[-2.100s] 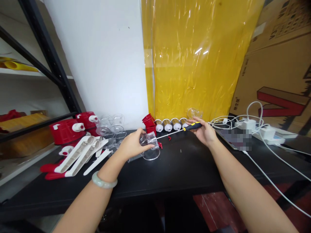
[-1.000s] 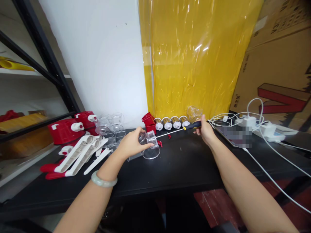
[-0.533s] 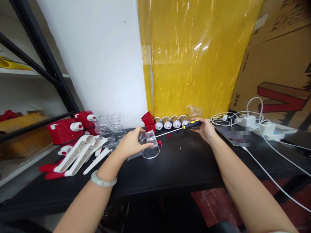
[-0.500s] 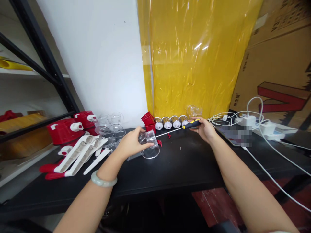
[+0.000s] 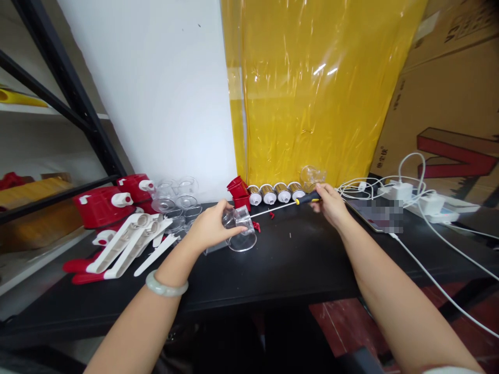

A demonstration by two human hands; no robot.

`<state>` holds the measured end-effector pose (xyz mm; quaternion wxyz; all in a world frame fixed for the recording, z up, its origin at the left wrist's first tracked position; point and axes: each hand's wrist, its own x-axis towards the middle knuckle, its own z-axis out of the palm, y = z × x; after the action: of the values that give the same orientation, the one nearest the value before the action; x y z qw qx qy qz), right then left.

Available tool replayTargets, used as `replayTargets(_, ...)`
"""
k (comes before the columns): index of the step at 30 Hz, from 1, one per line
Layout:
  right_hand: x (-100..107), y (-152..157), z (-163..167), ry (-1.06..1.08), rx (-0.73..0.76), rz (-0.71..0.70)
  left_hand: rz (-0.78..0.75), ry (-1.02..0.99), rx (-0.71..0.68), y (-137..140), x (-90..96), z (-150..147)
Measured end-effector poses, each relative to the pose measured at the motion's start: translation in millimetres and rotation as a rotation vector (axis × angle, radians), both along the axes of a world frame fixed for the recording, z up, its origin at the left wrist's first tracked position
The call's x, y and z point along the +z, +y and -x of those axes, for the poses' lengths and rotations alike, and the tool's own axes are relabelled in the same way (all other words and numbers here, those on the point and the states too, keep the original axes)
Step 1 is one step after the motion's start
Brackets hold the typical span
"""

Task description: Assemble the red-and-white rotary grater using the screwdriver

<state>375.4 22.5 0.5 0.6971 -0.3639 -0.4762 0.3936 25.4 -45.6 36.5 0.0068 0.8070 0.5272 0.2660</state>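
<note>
My left hand is closed around a clear plastic part with a round flange, held just over the black table. My right hand grips the black and yellow handle of a screwdriver. The long shaft points left, and its tip reaches the clear part's open end; how deep it goes I cannot tell. Small red pieces lie on the table just right of the clear part. Behind it stand red plastic cups and several gold-and-white cylinders.
At the left are red housings, white handles with red ends and several clear cups. A tablet, white chargers and loose cables occupy the right. A large cardboard box stands behind them.
The right hand has turned a little on the screwdriver handle, with the fingers now closed more around its end. The left hand keeps the clear part in nearly the same place.
</note>
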Motion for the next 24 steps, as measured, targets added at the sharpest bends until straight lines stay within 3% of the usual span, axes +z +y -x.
replayTargets(3, -1.2, 1.0, -1.8, -0.076, -0.045, 0.052, -0.003, 0.009, 0.015, 0.8, -0.8, 0.4)
replayTargets(8, 1.0, -0.4, -0.5, 0.088, 0.194, 0.005, -0.018, 0.017, 0.013, 1.7, -1.5, 0.3)
replayTargets(13, -1.7, 0.4, -2.6, -0.169, -0.087, 0.092, -0.004, 0.009, 0.016, 2.2, -1.0, 0.1)
replayTargets(15, -1.0, 0.8, -3.3, -0.113, -0.066, 0.106, -0.004, 0.004, 0.016, 2.5, -1.2, 0.2)
replayTargets(19, 1.8, 0.1, -3.4, 0.075, 0.171, -0.009, -0.006, -0.001, 0.014, 1.9, -1.3, 0.1)
replayTargets(24, 1.2, -0.4, -5.3, -0.099, 0.011, 0.083, -0.003, 0.000, 0.014, 1.8, -1.4, 1.1)
